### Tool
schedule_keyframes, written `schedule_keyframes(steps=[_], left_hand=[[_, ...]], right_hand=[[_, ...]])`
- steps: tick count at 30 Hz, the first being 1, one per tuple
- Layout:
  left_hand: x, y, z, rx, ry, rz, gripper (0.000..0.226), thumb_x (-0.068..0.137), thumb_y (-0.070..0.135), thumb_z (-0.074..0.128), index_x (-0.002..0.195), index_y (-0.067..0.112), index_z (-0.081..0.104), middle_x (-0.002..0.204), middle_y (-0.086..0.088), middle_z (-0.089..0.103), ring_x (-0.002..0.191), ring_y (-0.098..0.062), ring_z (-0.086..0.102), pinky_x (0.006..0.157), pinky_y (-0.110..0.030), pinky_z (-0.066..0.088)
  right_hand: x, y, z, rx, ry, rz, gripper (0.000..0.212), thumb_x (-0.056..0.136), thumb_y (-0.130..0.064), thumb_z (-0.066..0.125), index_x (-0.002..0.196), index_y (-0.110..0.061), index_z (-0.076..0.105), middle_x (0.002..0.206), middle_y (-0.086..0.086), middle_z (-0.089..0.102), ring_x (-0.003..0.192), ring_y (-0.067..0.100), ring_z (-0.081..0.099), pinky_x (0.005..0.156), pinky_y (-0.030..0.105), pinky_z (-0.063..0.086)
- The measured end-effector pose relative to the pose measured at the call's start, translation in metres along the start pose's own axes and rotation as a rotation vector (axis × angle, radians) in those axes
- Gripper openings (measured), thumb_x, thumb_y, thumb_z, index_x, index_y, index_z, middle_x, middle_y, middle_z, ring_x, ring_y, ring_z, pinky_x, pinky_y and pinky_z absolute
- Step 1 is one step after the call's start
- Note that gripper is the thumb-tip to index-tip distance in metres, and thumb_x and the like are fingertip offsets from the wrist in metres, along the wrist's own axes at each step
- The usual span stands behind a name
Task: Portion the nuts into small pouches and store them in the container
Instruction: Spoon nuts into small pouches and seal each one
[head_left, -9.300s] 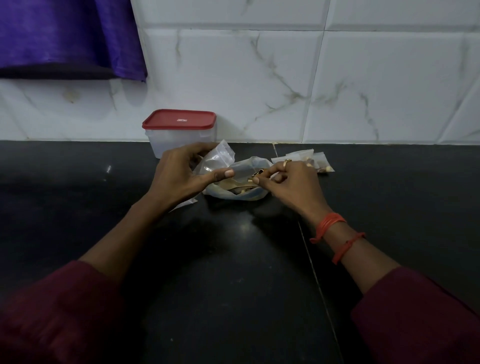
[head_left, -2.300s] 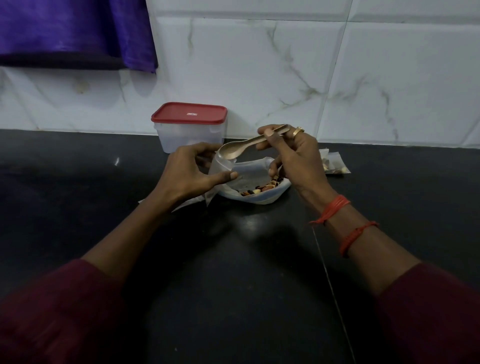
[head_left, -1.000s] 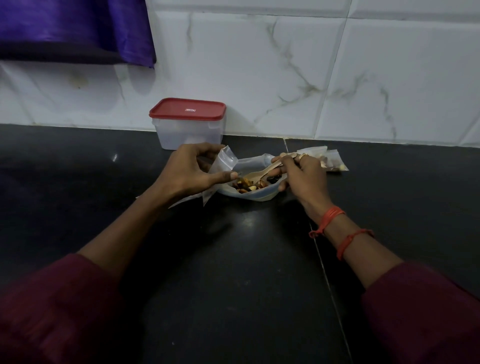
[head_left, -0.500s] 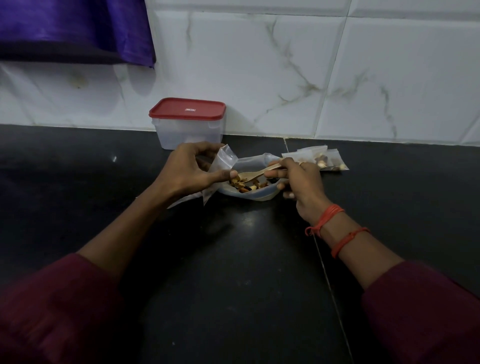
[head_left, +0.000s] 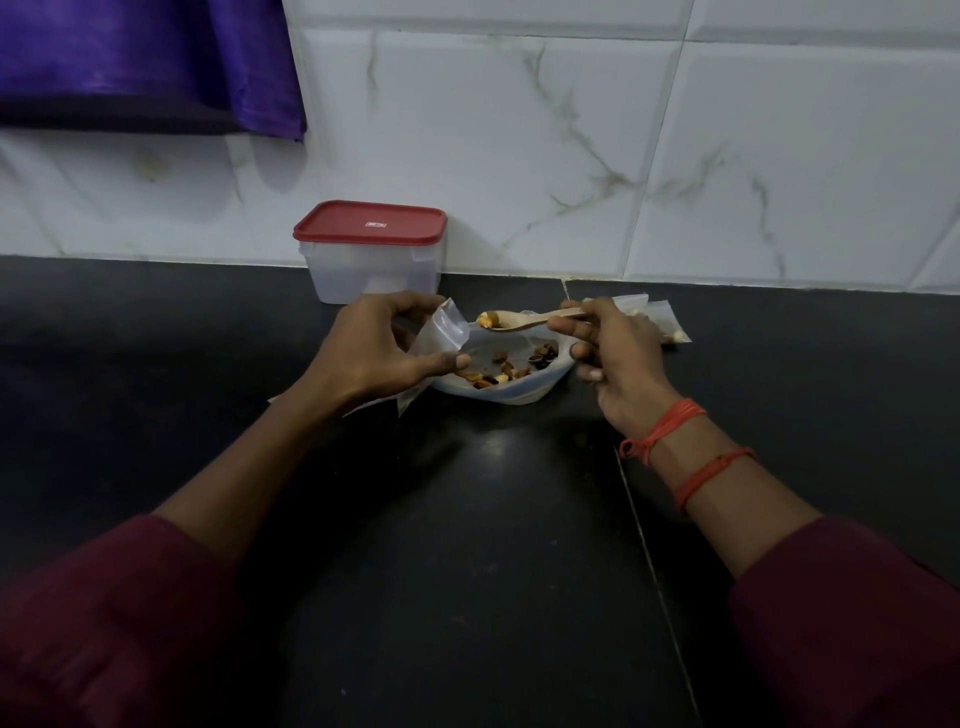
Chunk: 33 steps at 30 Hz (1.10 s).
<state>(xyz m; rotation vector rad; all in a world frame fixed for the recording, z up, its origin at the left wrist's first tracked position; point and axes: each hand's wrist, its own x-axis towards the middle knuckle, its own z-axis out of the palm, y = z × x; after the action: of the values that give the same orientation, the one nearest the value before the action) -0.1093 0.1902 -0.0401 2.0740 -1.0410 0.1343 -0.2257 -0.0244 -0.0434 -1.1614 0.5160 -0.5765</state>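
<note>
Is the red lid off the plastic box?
No, the red lid sits closed on top of the clear container.

Backdrop from my feed: dark counter, pale tiles, purple cloth

I see a black countertop (head_left: 467, 571) filling the lower frame, with a thin seam (head_left: 644, 545) running toward the lower right. Behind it stands a white tiled wall (head_left: 519, 130) with grey marble veining. At the upper left hangs a purple cloth (head_left: 130, 57), with a dark band (head_left: 104, 117) along its lower edge.
</note>
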Motion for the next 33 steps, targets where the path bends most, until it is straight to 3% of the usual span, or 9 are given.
schedule_keyframes(steps=[4, 7, 10, 14, 20, 24, 28, 33], left_hand=[[0.0, -0.001, 0.003, 0.041, 0.005, 0.009, 0.076, 0.069, 0.049, 0.082, 0.136, 0.023, 0.056, 0.125, 0.0, 0.066, 0.099, -0.007, 0.061, 0.078, -0.024, 0.054], [-0.001, 0.001, 0.002, 0.049, 0.012, 0.015, 0.076, 0.069, 0.049, 0.083, 0.136, 0.022, 0.057, 0.123, -0.001, 0.067, 0.1, -0.009, 0.063, 0.082, -0.032, 0.058], [-0.002, 0.004, 0.001, 0.028, 0.037, 0.026, 0.075, 0.069, 0.047, 0.083, 0.134, 0.02, 0.058, 0.122, -0.001, 0.068, 0.1, -0.012, 0.064, 0.084, -0.035, 0.059], [-0.004, 0.007, -0.001, 0.003, 0.05, 0.033, 0.074, 0.07, 0.046, 0.083, 0.134, 0.017, 0.059, 0.121, -0.004, 0.069, 0.1, -0.013, 0.065, 0.084, -0.033, 0.058], [-0.004, 0.009, -0.003, -0.029, 0.055, 0.028, 0.076, 0.067, 0.05, 0.08, 0.133, 0.017, 0.061, 0.117, -0.002, 0.069, 0.097, -0.011, 0.066, 0.079, -0.023, 0.056], [-0.005, 0.01, -0.004, -0.045, 0.061, 0.022, 0.081, 0.064, 0.055, 0.077, 0.132, 0.016, 0.062, 0.113, 0.0, 0.07, 0.095, -0.011, 0.067, 0.079, -0.025, 0.058], [-0.004, 0.007, -0.003, -0.03, 0.054, 0.038, 0.075, 0.066, 0.053, 0.078, 0.13, 0.017, 0.063, 0.113, 0.003, 0.069, 0.093, -0.005, 0.065, 0.07, -0.01, 0.052], [-0.003, 0.003, -0.003, -0.031, 0.043, 0.041, 0.075, 0.066, 0.052, 0.079, 0.13, 0.017, 0.062, 0.114, 0.004, 0.069, 0.093, -0.003, 0.065, 0.067, -0.008, 0.051]], right_hand=[[-0.011, -0.003, 0.007, -0.043, -0.056, -0.084, 0.022, 0.1, -0.021, 0.053, 0.091, -0.013, 0.072, 0.076, 0.004, 0.076, 0.038, 0.006, 0.048, 0.033, 0.015, 0.027], [-0.019, -0.001, 0.013, -0.132, -0.192, -0.195, 0.024, 0.103, -0.029, 0.053, 0.101, -0.014, 0.072, 0.081, 0.001, 0.077, 0.039, 0.007, 0.052, 0.035, 0.015, 0.031], [-0.024, -0.002, 0.016, -0.264, -0.348, -0.313, 0.024, 0.103, -0.033, 0.054, 0.109, -0.017, 0.071, 0.089, -0.002, 0.077, 0.044, 0.008, 0.057, 0.039, 0.014, 0.033], [-0.027, -0.003, 0.015, -0.334, -0.471, -0.336, 0.021, 0.103, -0.031, 0.053, 0.1, -0.03, 0.074, 0.103, -0.004, 0.076, 0.051, 0.009, 0.06, 0.041, 0.014, 0.033], [-0.026, 0.001, 0.015, -0.262, -0.372, -0.334, 0.025, 0.102, -0.039, 0.054, 0.102, -0.025, 0.074, 0.097, 0.001, 0.079, 0.045, 0.009, 0.062, 0.038, 0.013, 0.034], [-0.023, 0.0, 0.013, -0.188, -0.234, -0.337, 0.027, 0.098, -0.044, 0.059, 0.095, -0.023, 0.076, 0.087, 0.002, 0.079, 0.049, 0.01, 0.066, 0.038, 0.014, 0.04], [-0.014, 0.0, 0.008, -0.109, -0.069, -0.359, 0.029, 0.094, -0.04, 0.067, 0.082, -0.015, 0.073, 0.074, 0.003, 0.077, 0.055, 0.011, 0.071, 0.04, 0.016, 0.046], [0.002, 0.004, -0.01, -0.24, 0.004, -0.483, 0.026, 0.092, -0.03, 0.072, 0.083, -0.006, 0.072, 0.069, 0.008, 0.075, 0.067, 0.021, 0.076, 0.057, 0.029, 0.06]])
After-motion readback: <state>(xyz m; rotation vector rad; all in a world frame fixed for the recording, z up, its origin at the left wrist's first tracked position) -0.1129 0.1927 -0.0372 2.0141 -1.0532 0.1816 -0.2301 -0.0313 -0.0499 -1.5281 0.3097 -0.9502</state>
